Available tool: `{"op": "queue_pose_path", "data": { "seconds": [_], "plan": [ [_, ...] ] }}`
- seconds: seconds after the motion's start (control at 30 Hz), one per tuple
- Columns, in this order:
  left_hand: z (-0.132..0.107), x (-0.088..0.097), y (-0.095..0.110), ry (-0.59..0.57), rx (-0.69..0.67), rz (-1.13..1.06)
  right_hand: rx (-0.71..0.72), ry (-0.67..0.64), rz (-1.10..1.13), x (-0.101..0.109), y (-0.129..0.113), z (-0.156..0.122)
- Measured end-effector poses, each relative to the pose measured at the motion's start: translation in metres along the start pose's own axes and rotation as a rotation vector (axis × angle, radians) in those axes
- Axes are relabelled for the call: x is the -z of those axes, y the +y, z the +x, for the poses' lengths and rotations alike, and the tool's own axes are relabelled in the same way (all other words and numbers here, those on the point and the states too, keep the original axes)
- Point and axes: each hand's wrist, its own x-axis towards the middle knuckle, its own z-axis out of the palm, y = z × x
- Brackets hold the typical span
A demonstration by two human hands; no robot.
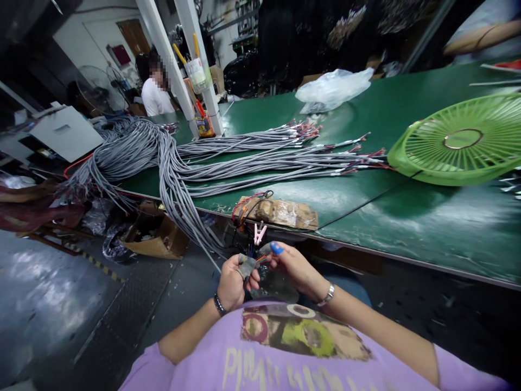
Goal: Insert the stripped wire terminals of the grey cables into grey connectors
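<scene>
Gripping a grey cable [214, 263] near its end, the left hand [232, 282] is closed around it, thumb and fingers together, just off the near edge of the green table [350, 209]. The cable enters this hand from its far left side, beside the grey cable bundle [185, 209] that droops over the table edge. Thin coloured wires [261, 259] emerge on the right of the left hand and span the short gap to the right hand [295, 267]. The fingertips of the right hand, one in a blue cover [276, 248], are drawn together at the wire ends; whether they pinch or merely touch them cannot be told. A pink clip [259, 233] stands just beyond the wires, near the taped cardboard block [291, 213] on the table. The stretch of cable inside the left hand is hidden by the fingers, and the wire tips and their exact number are too small to make out. The green fan [459, 138], far right, is cut off by the view's edge.
</scene>
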Motion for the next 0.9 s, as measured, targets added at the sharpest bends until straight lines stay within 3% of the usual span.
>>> {"op": "queue_pose_path", "data": {
  "seconds": [0.07, 0.17, 0.37, 0.53, 0.73, 0.9],
  "plan": [
    [0.0, -0.002, 0.006, -0.046, 0.073, -0.036, -0.038, 0.018, 0.117, 0.004, -0.002, 0.009],
    [0.003, -0.006, 0.011, -0.094, 0.14, -0.078, -0.091, -0.053, 0.221, 0.004, -0.005, 0.025],
    [0.013, -0.012, 0.012, -0.13, 0.134, -0.133, -0.061, -0.155, 0.352, -0.008, -0.002, 0.043],
    [0.015, -0.011, 0.01, -0.114, 0.15, -0.134, -0.112, -0.081, 0.514, -0.015, 0.001, 0.047],
    [0.015, -0.011, 0.006, -0.096, 0.181, -0.085, -0.093, 0.02, 0.518, -0.018, 0.002, 0.049],
    [0.013, -0.011, 0.008, -0.094, 0.149, -0.065, -0.106, -0.011, 0.501, -0.016, 0.004, 0.046]
  ]
}}
